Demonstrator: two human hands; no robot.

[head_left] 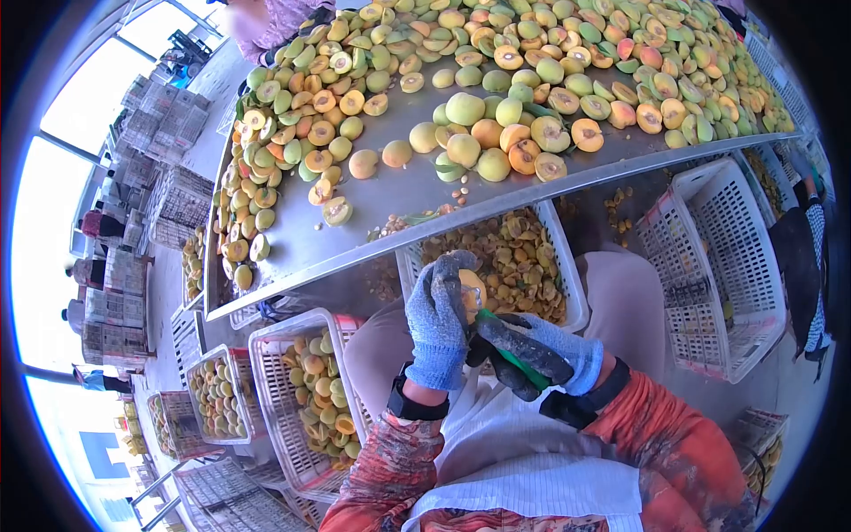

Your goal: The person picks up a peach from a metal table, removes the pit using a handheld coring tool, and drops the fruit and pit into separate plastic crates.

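Note:
Both of my hands wear blue gloves with dark, soiled fingers. My left hand is closed round a cut yellow-orange fruit, its cut side turned to the right. In my right hand is a tool with a green handle; its front end meets the fruit, and the tip is too small to make out. Below and beyond the hands sits a white crate holding fruit pieces. Whole and halved fruits lie heaped on the metal table in front.
At the left stand crates of fruit. Empty white crates stand at the right. The table's raised metal edge runs just beyond my hands. Another person is across the table, and stacked crates fill the far left.

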